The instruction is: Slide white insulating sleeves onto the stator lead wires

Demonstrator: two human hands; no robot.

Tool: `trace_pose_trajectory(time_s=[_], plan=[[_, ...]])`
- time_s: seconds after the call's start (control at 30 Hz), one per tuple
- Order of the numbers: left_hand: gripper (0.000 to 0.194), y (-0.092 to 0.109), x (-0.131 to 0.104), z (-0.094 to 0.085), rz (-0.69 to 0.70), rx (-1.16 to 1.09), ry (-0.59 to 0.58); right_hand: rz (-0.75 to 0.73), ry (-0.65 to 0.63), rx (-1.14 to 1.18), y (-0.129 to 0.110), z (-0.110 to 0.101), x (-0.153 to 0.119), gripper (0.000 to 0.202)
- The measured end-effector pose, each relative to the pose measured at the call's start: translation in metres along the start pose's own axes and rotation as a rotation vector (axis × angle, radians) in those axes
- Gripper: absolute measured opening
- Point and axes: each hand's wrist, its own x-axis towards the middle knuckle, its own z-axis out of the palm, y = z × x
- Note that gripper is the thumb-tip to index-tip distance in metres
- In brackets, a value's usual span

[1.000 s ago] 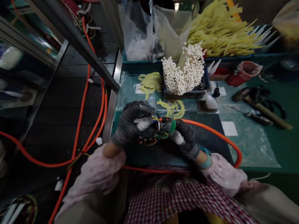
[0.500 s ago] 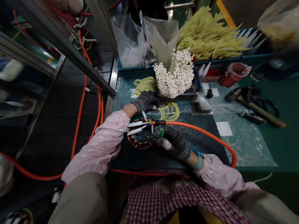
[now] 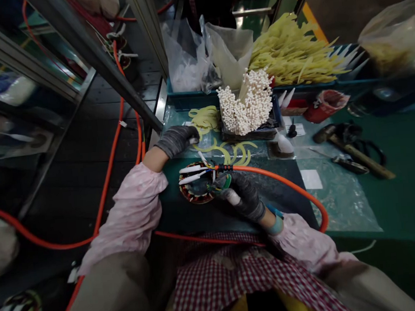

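Note:
On the dark mat lies a ring-shaped motor stator (image 3: 189, 197) with copper windings. White sleeved leads (image 3: 191, 173) cross its top and join an orange cable (image 3: 265, 170). My right hand (image 3: 246, 196), in a dark grey glove with something green at the fingers, is closed on the stator's right rim; its fingertips are partly hidden. My left hand (image 3: 177, 141), gloved too, is beyond the stator to the left, fingers pinched together at the end of a pale yellow strip (image 3: 207, 148). Several curved yellow strips (image 3: 241, 154) lie between the stator and the box of white-tipped sticks (image 3: 248, 107).
A blue tray at the back holds plastic bags (image 3: 232, 49) and a heap of yellow strips (image 3: 293, 54). To the right are a red cup (image 3: 326, 105), a hammer (image 3: 362, 156) and scissors (image 3: 350, 163). A metal frame post (image 3: 117, 81) rises at left, beside orange cables.
My left hand has drawn back left from the yellow strips beside the box, and several strips have shifted or spread out. My right hand stays at the stator.

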Motion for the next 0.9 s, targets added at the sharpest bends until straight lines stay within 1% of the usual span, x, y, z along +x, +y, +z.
trace_pose_trajectory(time_s=[0.07, 0.13, 0.17, 0.2, 0.23, 0.27, 0.3, 0.33, 0.37, 0.4, 0.47, 0.53, 0.6, 0.63, 0.7, 0.77, 0.83, 0.9], plan=[[0.014, -0.006, -0.027, -0.011, -0.084, -0.062, 0.148, -0.029, 0.025, 0.003, -0.006, 0.000, 0.002, 0.020], [0.014, -0.001, -0.060, -0.017, -0.139, -0.161, 0.316, -0.059, 0.072, 0.004, -0.014, 0.001, 0.004, 0.020], [0.015, 0.008, -0.078, -0.017, -0.144, -0.223, 0.393, -0.067, 0.103, 0.002, -0.018, 0.001, 0.004, 0.020], [0.017, 0.020, -0.095, -0.014, -0.125, -0.346, 0.476, -0.067, 0.138, -0.006, -0.021, 0.002, 0.005, 0.020], [0.020, 0.035, -0.110, -0.009, -0.081, -0.494, 0.571, -0.060, 0.175, -0.020, -0.024, 0.003, 0.005, 0.020], [0.018, 0.051, -0.124, -0.003, -0.056, -0.600, 0.617, -0.051, 0.211, -0.039, -0.026, 0.004, 0.005, 0.020], [0.013, 0.067, -0.134, 0.003, -0.021, -0.641, 0.623, -0.037, 0.240, -0.060, -0.027, 0.005, 0.005, 0.020], [0.007, 0.081, -0.141, 0.010, -0.006, -0.618, 0.641, -0.021, 0.258, -0.077, -0.028, 0.007, 0.005, 0.021], [0.001, 0.092, -0.144, 0.016, -0.021, -0.592, 0.663, -0.002, 0.264, -0.087, -0.028, 0.009, 0.004, 0.023], [0.005, 0.099, -0.145, 0.021, -0.043, -0.572, 0.663, 0.015, 0.262, -0.091, -0.028, 0.010, 0.004, 0.024], [0.009, 0.103, -0.143, 0.025, -0.080, -0.575, 0.656, 0.043, 0.250, -0.093, -0.027, 0.012, 0.002, 0.028], [0.007, 0.100, -0.140, 0.023, -0.066, -0.634, 0.670, 0.055, 0.266, -0.106, -0.025, 0.011, -0.001, 0.028], [0.005, 0.099, -0.142, 0.018, 0.013, -0.658, 0.729, 0.068, 0.305, -0.121, -0.024, 0.009, -0.004, 0.025], [0.006, 0.102, -0.145, 0.015, 0.078, -0.641, 0.753, 0.085, 0.323, -0.123, -0.024, 0.008, -0.005, 0.024], [0.013, 0.114, -0.153, 0.013, 0.219, -0.538, 0.744, 0.124, 0.352, -0.112, -0.025, 0.008, -0.007, 0.026], [0.021, 0.129, -0.160, 0.017, 0.321, -0.391, 0.696, 0.161, 0.346, -0.089, -0.026, 0.009, -0.009, 0.028], [0.025, 0.142, -0.165, 0.027, 0.349, -0.234, 0.688, 0.178, 0.374, -0.069, -0.026, 0.013, -0.013, 0.030], [0.024, 0.147, -0.165, 0.036, 0.392, -0.082, 0.720, 0.199, 0.436, -0.043, -0.024, 0.018, -0.020, 0.032]])
